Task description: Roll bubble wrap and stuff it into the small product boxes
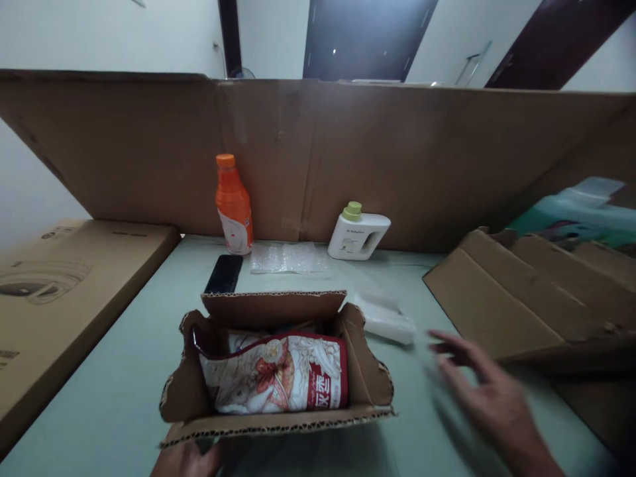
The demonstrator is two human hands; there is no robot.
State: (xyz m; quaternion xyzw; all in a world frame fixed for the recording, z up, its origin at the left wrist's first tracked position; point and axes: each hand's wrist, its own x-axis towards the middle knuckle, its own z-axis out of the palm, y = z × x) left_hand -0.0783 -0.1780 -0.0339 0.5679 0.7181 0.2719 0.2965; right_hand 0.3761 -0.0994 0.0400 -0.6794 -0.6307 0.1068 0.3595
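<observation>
An open cardboard box (368, 358) stands near the front of the table, with its flaps raised. Inside lies a red-and-white printed food bag (278, 374) with Chinese lettering, and other items under it are mostly hidden. My left hand (186, 458) is at the box's front left corner, gripping its edge; the front flap hides part of the fingers. To the right of the box, my right hand (489, 394) is held over the table, fingers apart and holding nothing. Its fingertips are nearest to a rolled piece of white bubble wrap (385, 321).
Along the back cardboard panel (417, 152) stand an orange bottle (233, 205) and a white jug with a green cap (355, 232). Flat bubble wrap (291, 258) and a black phone (224, 274) lie in front. A large carton (74, 285) is left; another box (507, 291) holds a teal container (571, 212).
</observation>
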